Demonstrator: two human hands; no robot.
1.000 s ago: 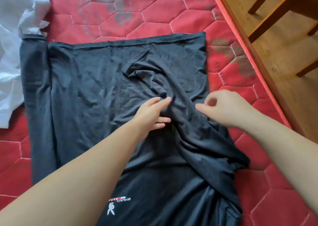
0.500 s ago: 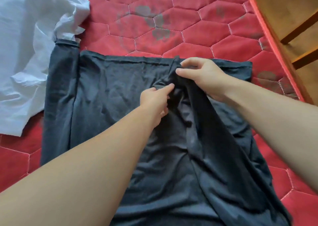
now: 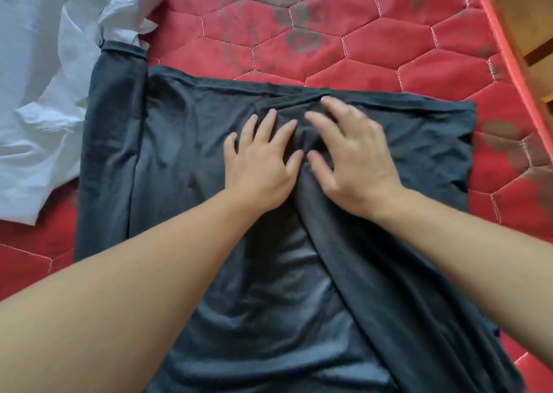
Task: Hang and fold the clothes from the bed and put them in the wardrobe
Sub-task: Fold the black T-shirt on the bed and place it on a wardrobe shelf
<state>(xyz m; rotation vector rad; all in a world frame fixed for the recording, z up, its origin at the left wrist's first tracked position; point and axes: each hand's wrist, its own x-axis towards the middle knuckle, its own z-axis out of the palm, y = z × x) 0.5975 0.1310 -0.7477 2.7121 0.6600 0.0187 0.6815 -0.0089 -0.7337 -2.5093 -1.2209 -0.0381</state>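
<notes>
Both your hands are down flat on the black garment [image 3: 185, 159], which lies spread across the red quilted bed [image 3: 374, 42] in the middle of the frame. Your left hand [image 3: 260, 165] has its fingers spread and straight, pressing the cloth, gripping nothing; your right hand [image 3: 350, 156] sits just beside it, fingers also splayed and flat, resting on a folded-over flap [image 3: 374, 273] that runs diagonally from the lower right up to your fingertips. That flap is the thing to watch: its long edge runs from the bottom right toward the top centre, and its tip sits under your right hand, so that hand is nearer for smoothing it. The garment's top hem [image 3: 419, 105] lies just beyond your fingers, toward the upper part of the frame. A narrower folded strip [image 3: 110, 141] lies along the left edge, and a crumpled white garment [image 3: 45, 78] waits in the upper left, touching that strip's top end.
</notes>
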